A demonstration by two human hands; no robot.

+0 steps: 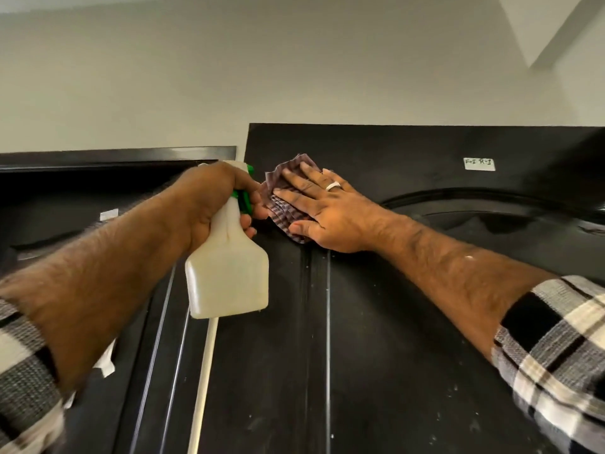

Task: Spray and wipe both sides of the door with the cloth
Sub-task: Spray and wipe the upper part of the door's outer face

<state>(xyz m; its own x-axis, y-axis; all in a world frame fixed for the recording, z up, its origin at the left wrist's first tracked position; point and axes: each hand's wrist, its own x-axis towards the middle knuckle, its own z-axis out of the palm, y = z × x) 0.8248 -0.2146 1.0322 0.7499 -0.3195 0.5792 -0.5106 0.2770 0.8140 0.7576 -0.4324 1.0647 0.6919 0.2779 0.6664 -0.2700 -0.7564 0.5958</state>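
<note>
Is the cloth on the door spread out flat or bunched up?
Bunched up. The cloth shows folds and layered edges under the right hand, whose straight fingers press it against the black door.

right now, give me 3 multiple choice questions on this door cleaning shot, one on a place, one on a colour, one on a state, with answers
1. Where is the cloth?
A. on the floor
B. flat against the door near its top
C. draped over the bottle

2. What colour is the spray bottle trigger?
A. green
B. red
C. blue

3. How does the right hand lie?
A. curled in a fist
B. pinching a label
C. fingers straight, pressing the cloth

Answers:
1 B, the cloth lies under the hand on the black door.
2 A, green shows beside the left hand, which grips the bottle neck.
3 C, spread fingers lie flat on the cloth.
</note>
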